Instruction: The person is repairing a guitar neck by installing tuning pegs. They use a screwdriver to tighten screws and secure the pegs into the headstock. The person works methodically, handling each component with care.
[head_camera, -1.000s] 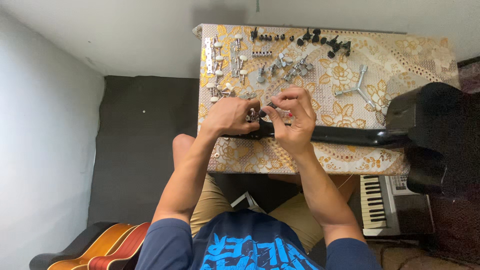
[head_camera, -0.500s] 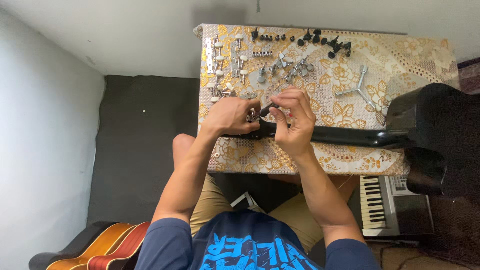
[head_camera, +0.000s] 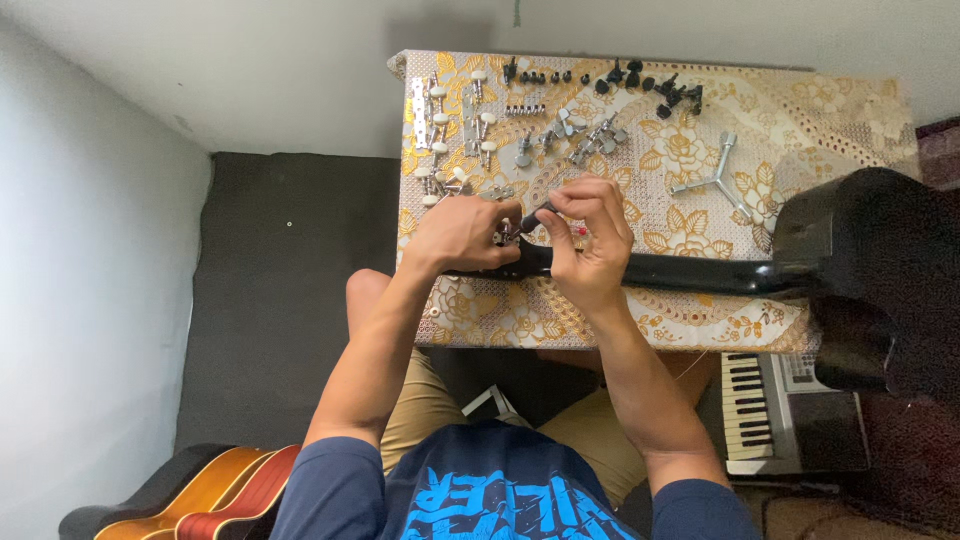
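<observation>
Change: our hands stay together at the headstock; fingers barely shifted.
Left hand (head_camera: 462, 233): we clasp the black guitar neck (head_camera: 660, 270), lying along the bench's (head_camera: 850, 110) near edge.
Right hand (head_camera: 590, 235): we pinch a small dark-handled tool (head_camera: 533, 217).
Far edge: loose tuning pegs (head_camera: 450, 125).

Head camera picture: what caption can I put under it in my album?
Both hands, left hand and right hand, work at the black guitar headstock over a gold-flowered tablecloth.

White walls (head_camera: 250, 80), dark floor mat (head_camera: 280, 300), gold floral tablecloth (head_camera: 800, 110), keyboard (head_camera: 780, 410), perhaps two guitars (head_camera: 200, 495)
</observation>
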